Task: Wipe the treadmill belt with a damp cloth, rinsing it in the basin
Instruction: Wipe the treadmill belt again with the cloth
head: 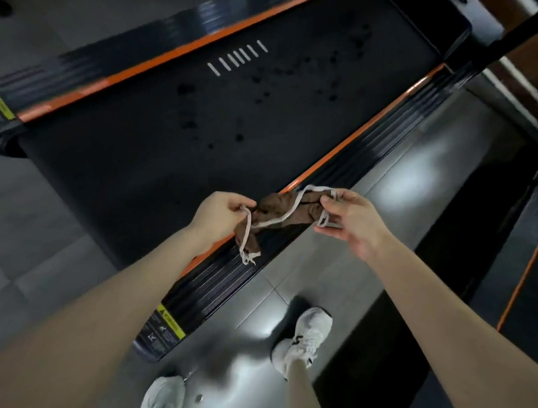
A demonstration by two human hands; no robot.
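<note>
Both hands hold a bunched brown cloth (pixel 279 212) with a pale edging cord in the air above the near side rail (pixel 226 273) of the treadmill: left hand (pixel 220 215) has its grip curled closed on one end, right hand (pixel 351 220) pinches the other end between thumb and fingers. A loose corner hangs toward the rail; contact cannot be judged, the view being blurred. The black treadmill belt (pixel 171 142) beyond carries scattered dark spots, possibly wet, and white shoes (pixel 304 340) stand on the tiled floor (pixel 336 269).

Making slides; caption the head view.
Bunched brown cloth held by left hand and right hand above the treadmill's side rail.
</note>
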